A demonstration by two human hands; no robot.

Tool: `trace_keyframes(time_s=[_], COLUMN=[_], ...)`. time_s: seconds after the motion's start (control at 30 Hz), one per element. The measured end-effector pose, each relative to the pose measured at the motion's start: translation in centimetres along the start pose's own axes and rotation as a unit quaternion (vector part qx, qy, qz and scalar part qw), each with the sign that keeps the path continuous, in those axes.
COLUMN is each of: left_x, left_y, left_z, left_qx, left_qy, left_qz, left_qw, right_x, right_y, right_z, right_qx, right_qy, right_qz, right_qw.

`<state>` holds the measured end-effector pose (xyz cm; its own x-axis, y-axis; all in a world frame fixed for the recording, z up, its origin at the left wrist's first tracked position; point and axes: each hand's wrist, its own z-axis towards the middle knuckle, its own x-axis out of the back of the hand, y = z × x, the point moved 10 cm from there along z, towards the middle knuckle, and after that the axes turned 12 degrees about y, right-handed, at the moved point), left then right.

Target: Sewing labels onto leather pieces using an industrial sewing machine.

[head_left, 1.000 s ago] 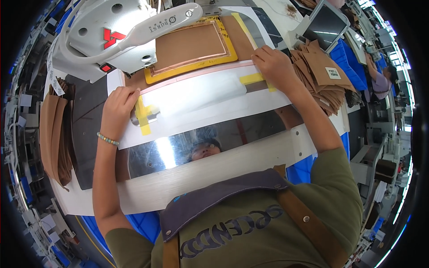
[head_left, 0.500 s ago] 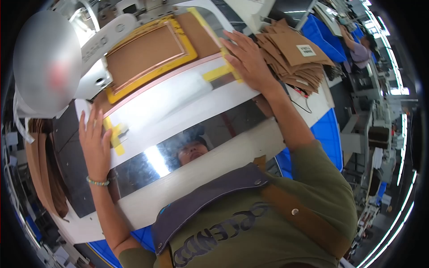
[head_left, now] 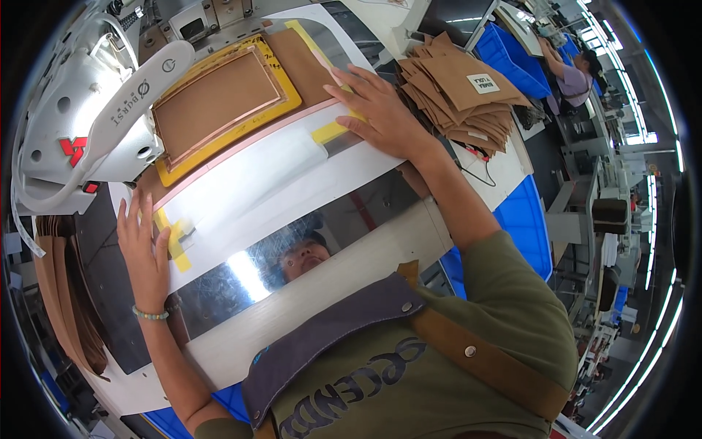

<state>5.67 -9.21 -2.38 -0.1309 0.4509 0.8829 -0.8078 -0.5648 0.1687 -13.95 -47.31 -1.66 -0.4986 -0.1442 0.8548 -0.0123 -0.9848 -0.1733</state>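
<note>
My left hand [head_left: 145, 260] lies with fingers outstretched at the left end of a white sheet [head_left: 241, 168] with a pink strip along its far edge, beside yellow tape [head_left: 175, 245]. My right hand [head_left: 376, 117] is spread over the sheet's right end, fingertips near more yellow tape [head_left: 325, 132]. Neither hand grips anything. Beyond the sheet, a yellow frame [head_left: 281, 84] surrounds a brown panel [head_left: 208, 102] on a larger brown piece [head_left: 307, 67], under the front of a white machine [head_left: 51, 121] with a grey-white handle. A shiny metal plate [head_left: 212, 293] borders the sheet's near side.
Brown pieces are stacked at the right [head_left: 446, 88] and far left [head_left: 62, 293]. Blue bins [head_left: 504, 51] stand right of the table, with another [head_left: 523, 219] below its edge. A screen [head_left: 453, 14] is at the back; another person [head_left: 570, 84] works at the far right.
My fingers have gone from curled at the strip's ends to spread out. The view has shifted and turned, so the table appears tilted and further left. The frame looks unmoved on the brown piece.
</note>
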Motion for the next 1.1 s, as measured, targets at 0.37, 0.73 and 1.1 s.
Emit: trace_keyframes(time_s=[0.37, 0.73, 1.1], left_x=[0.8, 0.2, 1.7], left_y=[-0.3, -0.8, 1.0], left_z=[-0.3, -0.4, 0.4], left_qx=[-0.002, -0.027, -0.050], left_qy=[0.008, 0.016, 0.048], left_qz=[0.022, -0.006, -0.066], left_qw=[1.000, 1.000, 0.995], right_x=[0.0, 4.7, 18.2], right_y=[-0.6, -0.8, 21.8], right_z=[0.0, 0.9, -7.0], right_qx=[0.006, 0.021, -0.302], right_qy=[-0.011, 0.097, -0.071], right_qz=[-0.004, 0.002, 0.000], right_qw=[1.000, 0.995, 0.951])
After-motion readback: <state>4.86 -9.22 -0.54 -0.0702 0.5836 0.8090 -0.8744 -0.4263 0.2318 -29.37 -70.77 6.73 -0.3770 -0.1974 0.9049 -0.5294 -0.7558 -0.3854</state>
